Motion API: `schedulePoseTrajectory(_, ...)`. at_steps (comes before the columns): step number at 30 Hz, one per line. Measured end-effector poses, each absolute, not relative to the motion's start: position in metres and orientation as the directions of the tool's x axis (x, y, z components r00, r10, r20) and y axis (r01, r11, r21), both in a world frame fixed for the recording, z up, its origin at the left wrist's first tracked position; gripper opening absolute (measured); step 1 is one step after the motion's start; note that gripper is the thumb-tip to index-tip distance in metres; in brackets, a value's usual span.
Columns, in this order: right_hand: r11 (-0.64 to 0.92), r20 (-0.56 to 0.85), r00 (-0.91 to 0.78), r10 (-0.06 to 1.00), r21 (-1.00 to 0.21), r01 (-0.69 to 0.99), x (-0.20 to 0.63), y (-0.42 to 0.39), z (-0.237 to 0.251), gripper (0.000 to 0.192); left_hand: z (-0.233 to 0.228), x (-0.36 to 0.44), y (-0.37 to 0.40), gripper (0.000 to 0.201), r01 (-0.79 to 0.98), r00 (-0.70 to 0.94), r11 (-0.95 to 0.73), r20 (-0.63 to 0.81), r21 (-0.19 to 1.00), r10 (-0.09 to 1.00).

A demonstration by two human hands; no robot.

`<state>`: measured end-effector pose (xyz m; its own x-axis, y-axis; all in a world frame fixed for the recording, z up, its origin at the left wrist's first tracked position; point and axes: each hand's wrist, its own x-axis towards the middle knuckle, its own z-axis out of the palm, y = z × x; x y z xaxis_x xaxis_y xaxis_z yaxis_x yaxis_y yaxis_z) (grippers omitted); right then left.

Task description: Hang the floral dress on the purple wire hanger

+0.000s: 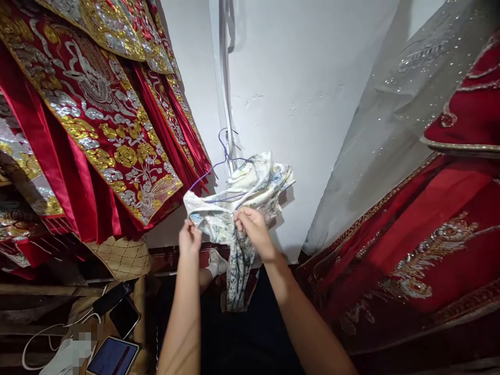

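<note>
1. The patterned garment (221,229) hangs on a thin blue-purple wire hanger (227,158), straight ahead of the person, between and just above the two hands.
2. The left hand (190,238) pinches the garment's lower left edge between thumb and fingers.
3. The right hand (252,225) grips gathered cloth near the garment's middle, fingers curled in; a long, crumpled length drops below it.
4. The garment's cloth looks thin and soft, whitish with blue, green and grey markings; it bunches in loose folds toward the right, and a plain pale band runs along the upper edge.
5. Behind it stands a smooth white wall (292,67) with scuffs and small chips.
6. At left hangs a red costume (117,135) with shiny, pleated-looking cloth and panels densely worked in gold and silver flowers.
7. At right, sheer glittering fabric (367,135) slants beside a beaded red garment (425,250).
</note>
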<state>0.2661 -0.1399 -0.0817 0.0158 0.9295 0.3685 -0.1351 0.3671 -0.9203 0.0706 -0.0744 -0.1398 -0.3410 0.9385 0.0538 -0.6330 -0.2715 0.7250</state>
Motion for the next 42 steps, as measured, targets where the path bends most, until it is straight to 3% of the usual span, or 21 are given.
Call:
schedulePoseTrajectory(4, 0.230, 0.205, 0.124, 0.971, -0.942, -0.246, 0.261, -0.149, -0.132, 0.024, -0.190, 0.111, -0.115, 0.028, -0.622, -0.286, -0.152, -0.042, 0.768, 0.957)
schedulePoseTrajectory(7, 0.157, 0.111, 0.185, 0.976, -0.954, -0.255, 0.273, -0.158, -0.165, 0.027, -0.194, 0.118, -0.132, 0.028, -0.387, -0.147, -0.054, -0.004, 0.920, 0.989)
schedulePoseTrajectory(10, 0.117, 0.068, 0.217, 0.974, -0.969, -0.219, 0.287, -0.162, -0.185, 0.030, -0.177, 0.116, -0.142, 0.027, -0.185, -0.097, -0.146, 0.130, 0.972, 0.987)
schedulePoseTrajectory(13, 0.078, 0.029, 0.351, 0.936, -0.989, -0.127, 0.299, -0.161, -0.192, 0.029, -0.153, 0.121, -0.153, 0.032, -0.280, -0.131, -0.245, 0.215, 0.928, 0.968)
schedulePoseTrajectory(16, 0.123, 0.118, 0.464, 0.878, -0.992, 0.019, 0.307, -0.163, -0.185, 0.028, -0.131, 0.131, -0.166, 0.033, -0.377, -0.131, -0.279, 0.247, 0.883, 0.960)
schedulePoseTrajectory(17, 0.162, 0.173, 0.431, 0.886, -0.985, 0.062, 0.308, -0.166, -0.179, 0.037, -0.125, 0.135, -0.171, 0.032, -0.364, -0.118, -0.294, 0.269, 0.884, 0.956)
schedulePoseTrajectory(19, 0.237, 0.247, 0.211, 0.946, -0.969, 0.072, 0.307, -0.175, -0.164, 0.050, -0.117, 0.141, -0.181, 0.030, -0.303, -0.084, -0.336, 0.326, 0.892, 0.942)
schedulePoseTrajectory(21, 0.208, 0.209, -0.136, 0.968, -0.978, -0.018, 0.300, -0.186, -0.147, 0.046, -0.110, 0.146, -0.188, 0.029, -0.241, -0.041, -0.380, 0.382, 0.893, 0.923)
schedulePoseTrajectory(23, 0.127, 0.150, -0.406, 0.902, -0.988, -0.083, 0.289, -0.193, -0.132, 0.034, -0.105, 0.148, -0.193, 0.028, -0.199, 0.006, -0.419, 0.429, 0.886, 0.904)
schedulePoseTrajectory(27, 0.109, 0.107, -0.528, 0.843, -0.994, -0.026, 0.271, -0.189, -0.108, 0.026, -0.097, 0.138, -0.192, 0.024, -0.108, 0.051, -0.500, 0.507, 0.859, 0.860)
schedulePoseTrajectory(30, 0.122, 0.031, -0.626, 0.780, -0.987, 0.103, 0.275, -0.180, -0.082, 0.029, -0.100, 0.119, -0.182, 0.036, -0.019, 0.120, -0.517, 0.516, 0.856, 0.848)
schedulePoseTrajectory(32, 0.252, 0.065, -0.697, 0.714, -0.953, 0.170, 0.283, -0.172, -0.058, 0.026, -0.110, 0.103, -0.176, 0.044, 0.055, 0.285, -0.444, 0.412, 0.894, 0.865)
schedulePoseTrajectory(34, 0.424, 0.200, -0.665, 0.719, -0.885, 0.192, 0.294, -0.159, -0.035, 0.014, -0.123, 0.085, -0.172, 0.050, 0.182, 0.472, -0.351, 0.232, 0.919, 0.850)
schedulePoseTrajectory(37, 0.599, 0.541, -0.285, 0.791, -0.779, 0.184, 0.307, -0.132, -0.011, 0.012, -0.137, 0.061, -0.174, 0.046, 0.340, 0.619, -0.309, 0.036, 0.888, 0.785)
schedulePoseTrajectory(39, 0.622, 0.615, -0.097, 0.783, -0.766, 0.166, 0.307, -0.115, -0.005, 0.023, -0.137, 0.051, -0.178, 0.038, 0.323, 0.618, -0.324, 0.062, 0.889, 0.784)
schedulePoseTrajectory(42, 0.595, 0.569, -0.181, 0.802, -0.789, 0.155, 0.295, -0.102, -0.007, 0.033, -0.129, 0.052, -0.179, 0.034, 0.229, 0.553, -0.357, 0.181, 0.906, 0.814)
